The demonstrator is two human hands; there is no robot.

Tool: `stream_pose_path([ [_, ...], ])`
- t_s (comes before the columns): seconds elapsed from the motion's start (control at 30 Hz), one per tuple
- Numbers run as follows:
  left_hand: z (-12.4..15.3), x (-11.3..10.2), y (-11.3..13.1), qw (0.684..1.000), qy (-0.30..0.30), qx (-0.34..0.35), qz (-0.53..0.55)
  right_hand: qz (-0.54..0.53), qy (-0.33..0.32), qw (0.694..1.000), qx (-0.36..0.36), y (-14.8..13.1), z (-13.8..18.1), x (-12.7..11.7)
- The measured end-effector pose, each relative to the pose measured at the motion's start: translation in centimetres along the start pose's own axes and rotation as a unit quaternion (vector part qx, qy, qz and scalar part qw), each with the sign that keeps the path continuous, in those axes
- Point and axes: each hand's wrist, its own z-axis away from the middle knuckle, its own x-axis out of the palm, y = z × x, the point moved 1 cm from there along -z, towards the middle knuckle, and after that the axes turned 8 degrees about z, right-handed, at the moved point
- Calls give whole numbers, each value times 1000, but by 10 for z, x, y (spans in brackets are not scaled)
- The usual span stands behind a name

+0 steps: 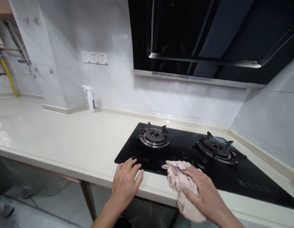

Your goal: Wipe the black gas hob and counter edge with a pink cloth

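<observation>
My right hand (201, 186) grips a crumpled pale pink cloth (179, 177) at the front edge of the black gas stove (170, 155). Part of the cloth hangs down over the counter's front edge. To the left, my left hand (126, 177) has its fingers spread and holds nothing; its fingertips reach the stove's front left corner, beside the printed lettering. The left burner (154, 136) is just beyond the hands, and the right burner (217, 148) lies farther right. Two control knobs (203, 160) sit between the burners, close to the cloth.
A white spray bottle (90, 99) stands against the back wall on the pale countertop (66, 136). Above the stove hangs a black range hood (196, 38). Wall sockets (94, 57) are above the bottle. A yellow pipe (9, 77) runs down at the far left.
</observation>
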Motion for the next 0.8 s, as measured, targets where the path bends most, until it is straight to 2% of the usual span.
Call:
stream_pose_path([
  [0.17,-1,0,1,1000,-4,-19,13,17,47,993,104,81,37,-18],
  [0.3,-3,0,2,1000,3,-27,9,59,44,985,155,125,36,-31],
  [0.57,-1,1,3,999,-4,-35,-3,162,-14,936,311,133,-23,-41],
  [0.67,1,0,2,999,-11,-26,-15,174,-7,929,326,133,-31,-41],
  [0.8,8,-1,4,999,-31,7,-22,189,-2,934,303,114,-16,-30],
])
